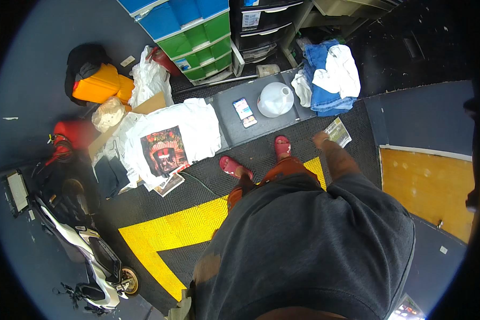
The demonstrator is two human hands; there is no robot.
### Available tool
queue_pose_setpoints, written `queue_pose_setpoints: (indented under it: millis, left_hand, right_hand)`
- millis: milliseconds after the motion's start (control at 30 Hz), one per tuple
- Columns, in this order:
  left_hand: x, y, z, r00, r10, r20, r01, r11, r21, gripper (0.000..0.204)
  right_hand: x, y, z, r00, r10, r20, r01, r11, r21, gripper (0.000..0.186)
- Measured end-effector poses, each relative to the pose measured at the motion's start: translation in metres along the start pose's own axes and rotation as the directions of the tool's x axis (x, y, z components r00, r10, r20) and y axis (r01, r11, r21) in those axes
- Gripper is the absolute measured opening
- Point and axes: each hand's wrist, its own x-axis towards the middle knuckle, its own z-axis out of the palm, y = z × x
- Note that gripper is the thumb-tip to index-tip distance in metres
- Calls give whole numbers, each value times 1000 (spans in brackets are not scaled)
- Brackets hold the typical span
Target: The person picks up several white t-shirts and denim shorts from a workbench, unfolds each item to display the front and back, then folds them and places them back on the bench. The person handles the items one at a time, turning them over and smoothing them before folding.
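Off the front edge of the low bench, at the right, my right hand (pixel 320 140) reaches down with its fingers closed at the edge of a printed leaflet (pixel 337 133). The leaflet tilts over the dark ribbed floor mat. Just beyond it on the bench lies a heap of blue jeans (pixel 325 101) with white cloth (pixel 340 69) on top. My left arm (pixel 206 266) shows only as a bit of skin beside my dark shirt; the left hand is hidden. A white T-shirt (pixel 200 125) with a dark red printed picture is spread over the bench's left end.
On the dark bench (pixel 229 128) are a lit phone (pixel 245 112) and a translucent plastic jug (pixel 275 100). Blue and green drawers (pixel 197 45) stand behind. More printed sheets (pixel 170 184) poke out under the shirt. A motor scooter (pixel 90 261) is at lower left; yellow strips (pixel 186 221) mark the mat.
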Motion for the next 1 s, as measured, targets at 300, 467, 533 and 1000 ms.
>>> queue_pose_setpoints:
  millis: [300,467,533,1000]
  left_hand:
    - [-91,138,25,385,484,-786,-370,861,350,27]
    - [-67,113,134,414,580,-702,-326,814,480,34]
    - [-24,78,190,604,528,-596,-165,815,555,33]
    - [14,82,586,704,709,-47,-232,292,928,59]
  right_hand:
    - [19,205,-25,736,628,-254,-150,516,843,39]
    - [48,259,-54,352,726,-591,-185,673,716,35]
    - [54,277,-57,554,629,-545,-181,730,659,32]
    - [-208,188,-134,93,82,-992,950,291,113,35]
